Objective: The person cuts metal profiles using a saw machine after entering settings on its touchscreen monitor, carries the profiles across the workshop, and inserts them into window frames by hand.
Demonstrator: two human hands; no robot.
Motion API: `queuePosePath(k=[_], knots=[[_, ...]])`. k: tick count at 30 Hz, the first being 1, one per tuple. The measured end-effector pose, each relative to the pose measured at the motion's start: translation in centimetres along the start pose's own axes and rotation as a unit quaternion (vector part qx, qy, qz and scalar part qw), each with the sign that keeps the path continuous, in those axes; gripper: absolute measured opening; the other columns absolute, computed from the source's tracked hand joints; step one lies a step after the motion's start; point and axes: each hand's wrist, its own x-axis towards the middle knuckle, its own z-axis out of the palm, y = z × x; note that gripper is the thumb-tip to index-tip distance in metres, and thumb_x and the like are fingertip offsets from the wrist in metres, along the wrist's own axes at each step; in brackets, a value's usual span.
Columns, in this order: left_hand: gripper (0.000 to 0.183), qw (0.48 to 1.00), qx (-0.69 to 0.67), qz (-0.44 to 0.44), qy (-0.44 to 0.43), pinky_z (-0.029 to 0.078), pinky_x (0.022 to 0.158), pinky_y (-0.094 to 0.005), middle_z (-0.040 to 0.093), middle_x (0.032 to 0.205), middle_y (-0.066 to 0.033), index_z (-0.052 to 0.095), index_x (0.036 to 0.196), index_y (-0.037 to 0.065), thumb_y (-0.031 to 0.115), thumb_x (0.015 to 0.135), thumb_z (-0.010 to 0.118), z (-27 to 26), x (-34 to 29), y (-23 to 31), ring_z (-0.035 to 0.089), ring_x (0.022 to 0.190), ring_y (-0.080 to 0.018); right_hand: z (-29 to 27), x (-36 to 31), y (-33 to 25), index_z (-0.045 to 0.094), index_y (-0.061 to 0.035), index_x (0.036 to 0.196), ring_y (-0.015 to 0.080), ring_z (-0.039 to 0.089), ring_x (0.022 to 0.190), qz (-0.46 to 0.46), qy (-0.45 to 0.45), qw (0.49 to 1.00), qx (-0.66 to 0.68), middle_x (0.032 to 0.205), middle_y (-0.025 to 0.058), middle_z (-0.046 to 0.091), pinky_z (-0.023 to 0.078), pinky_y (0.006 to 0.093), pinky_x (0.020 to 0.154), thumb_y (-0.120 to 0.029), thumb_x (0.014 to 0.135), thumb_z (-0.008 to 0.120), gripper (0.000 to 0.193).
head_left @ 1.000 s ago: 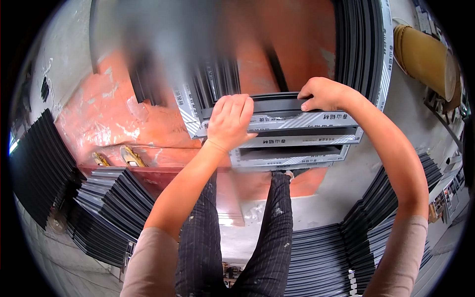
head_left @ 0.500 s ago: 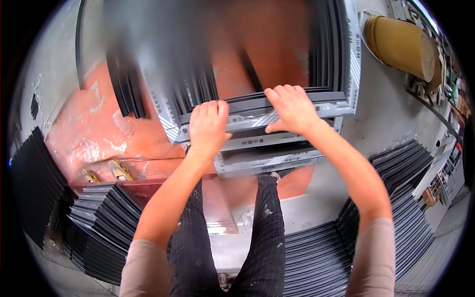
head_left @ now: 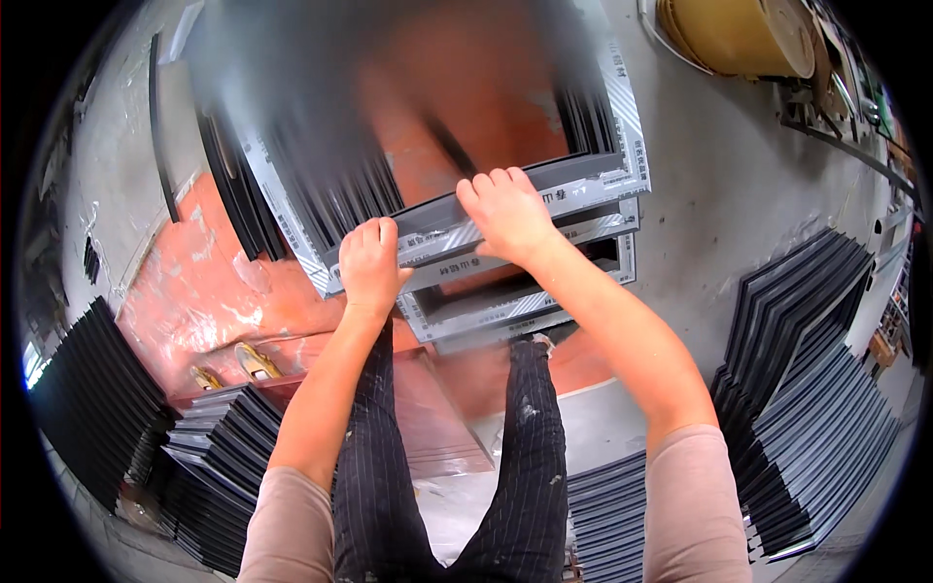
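A dark grey window frame (head_left: pixel 583 191) with printed protective film lies in front of me, its far part blurred. My left hand (head_left: pixel 368 262) is closed over its near rail toward the left corner. My right hand (head_left: pixel 509 212) grips the same rail farther right, fingers over the top edge. Both undersides of the fingers are hidden. Beneath this frame, nearer my legs, show more film-covered frames (head_left: pixel 449 269), stacked and slightly offset. Dark parallel bars (head_left: pixel 340 189) stand inside the upper frame on the left.
Orange sheeting (head_left: pixel 185 301) covers the floor at left, with yellow-and-white shoes (head_left: pixel 257 361) on it. Stacks of dark profiles stand left (head_left: pixel 92 398) and right (head_left: pixel 826 428). A tan bucket (head_left: pixel 743 34) lies at the far right. Long dark strips (head_left: pixel 238 194) lean at the left.
The view has turned, shifting the surroundings. Against the frames below, the upper frame has moved slightly left, and more of their openings shows. Both hands keep hold of its near rail.
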Motion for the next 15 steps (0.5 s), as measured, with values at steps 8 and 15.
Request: queuePosePath(k=[8, 15], knots=[[0.083, 1.000, -0.015, 0.004, -0.018, 0.046, 0.091, -0.0422, 0.060, 0.112, -0.0109, 0.054, 0.114, 0.004, 0.018, 0.041, 0.091, 1.5, -4.7, 2.6, 0.059, 0.104, -0.0306, 3.5, -5.0, -1.8, 0.062, -0.0089, 0.107, 0.0210, 0.058, 0.091, 0.033, 0.035, 0.995, -0.083, 0.092, 0.0035, 0.062, 0.042, 0.0366, 0.085, -0.017, 0.083, 0.060, 0.026], [0.080, 0.999, -0.032, 0.003, -0.028, 0.045, 0.093, -0.0424, 0.060, 0.112, -0.0120, 0.054, 0.113, 0.003, 0.017, 0.043, 0.090, 2.1, -6.2, 3.9, 0.058, 0.105, -0.0310, 4.4, -7.1, -2.4, 0.061, -0.0087, 0.105, 0.0215, 0.058, 0.091, 0.053, 0.036, 0.996, -0.070, 0.090, 0.0037, 0.061, 0.041, 0.0380, 0.089, -0.017, 0.082, 0.059, 0.025]])
